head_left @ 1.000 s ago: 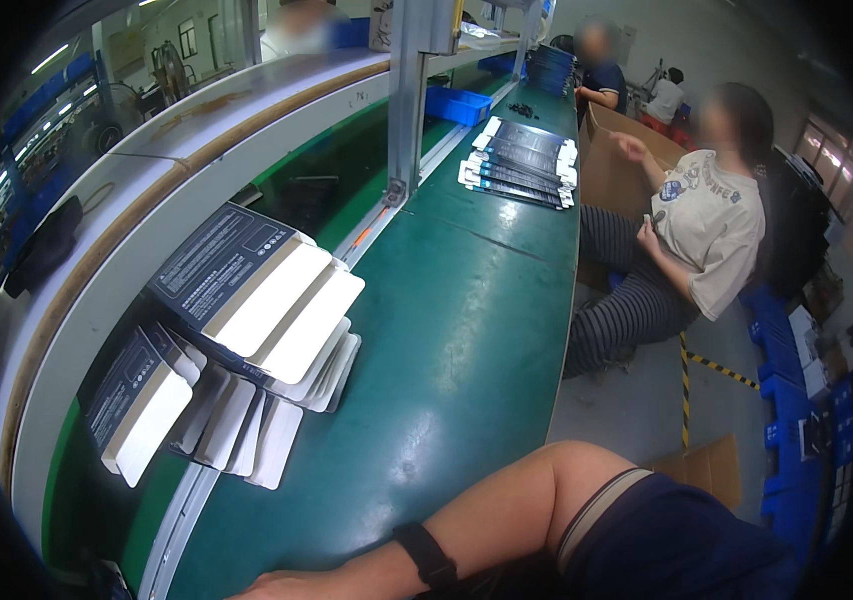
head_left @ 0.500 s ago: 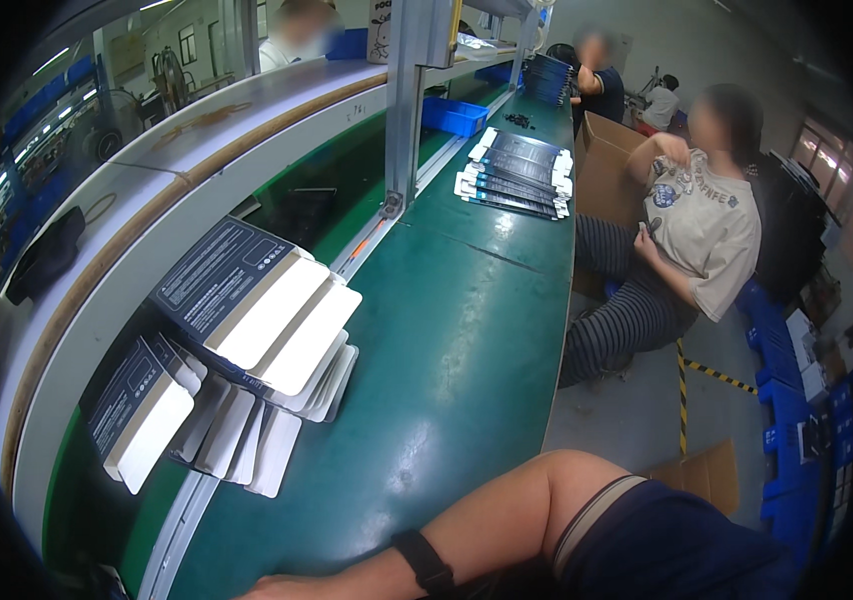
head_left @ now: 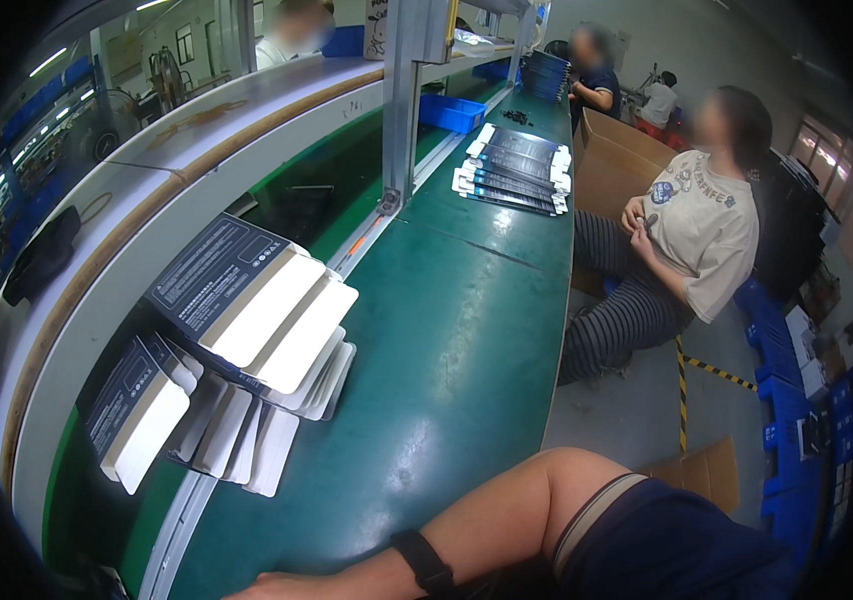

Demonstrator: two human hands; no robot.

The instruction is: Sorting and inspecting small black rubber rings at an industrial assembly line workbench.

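My right forearm lies along the bottom of the view on the green bench top (head_left: pixel 447 330), elbow bent, with a black band (head_left: pixel 423 562) on the wrist. Only the back of my right hand (head_left: pixel 265 587) shows at the lower edge; its fingers are cut off. My left hand is out of view. The nearest things are two fanned stacks of flat dark-blue and white boxes: a large stack (head_left: pixel 257 305) and a smaller one (head_left: pixel 142 410) leaning at the bench's left side, both apart from my hand.
Further along the bench lie more dark flat boxes (head_left: pixel 515 170) and a blue bin (head_left: pixel 452 112). A metal post (head_left: pixel 402 100) stands at the bench's left edge. A seated person (head_left: pixel 692 235) and open cardboard boxes (head_left: pixel 612 160) are on the right; blue crates (head_left: pixel 787 400) line the floor.
My arm has stayed put. The view has shifted slightly, and the seated person has lowered their hands toward their lap.
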